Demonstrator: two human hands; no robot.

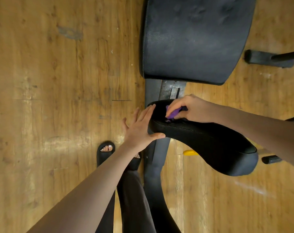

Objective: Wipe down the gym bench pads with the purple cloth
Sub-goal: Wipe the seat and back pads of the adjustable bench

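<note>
**Cloth on the near pad, left hand bracing its end**

Your right hand (191, 108) has its fingers (172, 106) curled down around the purple cloth (173, 113), bunching it and pressing it onto the top of the near bench pad (210, 140), close to that pad's left end. Only a small fold of the cloth shows between your fingers and thumb; the rest is hidden under the hand.

Your left hand (139, 126) is released, with its fingers straight and spread. It lies flat against the rounded left end of the same pad, thumb along the pad's near edge and fingertips reaching towards the top, just beside the cloth but not touching it.

The near pad is black, tilted, and runs off to the right under your right forearm. Beyond it, the larger far bench pad (193, 39) lies flat, joined by the dark metal frame (158, 148) that runs between and beneath them. A yellow part (190, 152) shows under the near pad.

Black-capped bench feet (267, 58) stand on the wooden floor (59, 81) to the right. Your foot in a black sandal (105, 153) stands left of the frame.
</note>
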